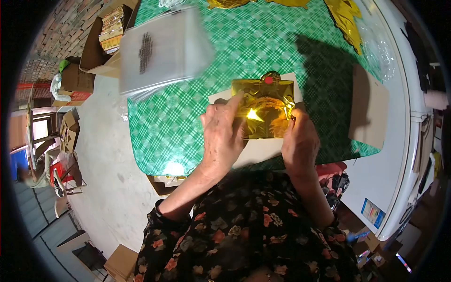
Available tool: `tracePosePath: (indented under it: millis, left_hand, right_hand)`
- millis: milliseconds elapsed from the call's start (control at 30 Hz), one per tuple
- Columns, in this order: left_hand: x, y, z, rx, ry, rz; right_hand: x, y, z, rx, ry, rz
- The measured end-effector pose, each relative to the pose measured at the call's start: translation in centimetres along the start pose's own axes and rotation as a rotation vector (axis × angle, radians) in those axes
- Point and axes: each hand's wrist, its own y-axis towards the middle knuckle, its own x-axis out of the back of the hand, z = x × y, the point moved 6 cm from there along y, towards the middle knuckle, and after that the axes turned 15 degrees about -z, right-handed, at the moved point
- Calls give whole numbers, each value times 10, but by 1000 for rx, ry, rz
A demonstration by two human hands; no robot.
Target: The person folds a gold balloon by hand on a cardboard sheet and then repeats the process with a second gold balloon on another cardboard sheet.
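Shiny gold foil piece [263, 129], folded to a rough square, sits near the middle of the near side of the green-and-white checked table [174, 127]. It lies on a flat beige card [256, 152] that sticks out on the left and near sides. Rounded gold tab [271, 75] with a red dot [268, 80] is at the foil's far edge.

Left hand [218, 134]: index laid out over the foil's far left part, other fingers curled. Can't tell if the thumb pinches or just presses. Right hand [300, 141]: thumb and index pinch the bunched right edge.

Technique, my read: left hand should be the anchor, light flat pressure, no dragging. Right should ease that edge out flat before creasing; crumples there look likely to set as a crooked fold. Line folds up with the card's sides, smooth middle to edge. Don't yank, thin foil probably tears or slides on the card. Leave the tab uncreased.

Around: stack of clear plastic sleeves [169, 51] far left, more gold foil [345, 23] far right, second beige card [369, 108] to the right.
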Motion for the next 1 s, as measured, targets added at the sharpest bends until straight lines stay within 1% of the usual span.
tracePosePath:
  millis: [100,200,300,333,433,467,567,600,733,833,933,1000]
  left_hand:
    - [-2,2,-2,10,9,-5]
    - [-1,2,-8,-29,88,-29]
    - [12,7,-33,-288,43,-208]
    - [11,4,-36,-343,-85,-123]
    - [-6,-13,-50,-508,-88,116]
    - [-14,-19,-48,-507,4,288]
    - [-29,-15,-36,-473,106,390]
    - [-32,-17,-31,-484,192,428]
    - [-35,-18,-32,-464,208,437]
    - [-37,-18,-30,-471,233,446]
    - [-38,-19,-29,-482,243,436]
    - [-39,-19,-29,-478,234,419]
  right_hand:
    - [2,2,4,26,4,-21]
    - [4,3,6,23,28,-34]
    - [5,4,6,-3,52,-16]
    - [5,4,6,-11,58,-5]
    - [4,1,2,-73,130,6]
    - [5,2,2,-73,131,3]
    - [7,6,5,-70,144,-2]
    - [7,6,5,-67,153,-2]
    - [6,5,5,-62,187,-7]
    - [7,5,4,25,255,-92]
    - [9,5,5,79,253,-153]
    - [10,1,4,40,219,-78]
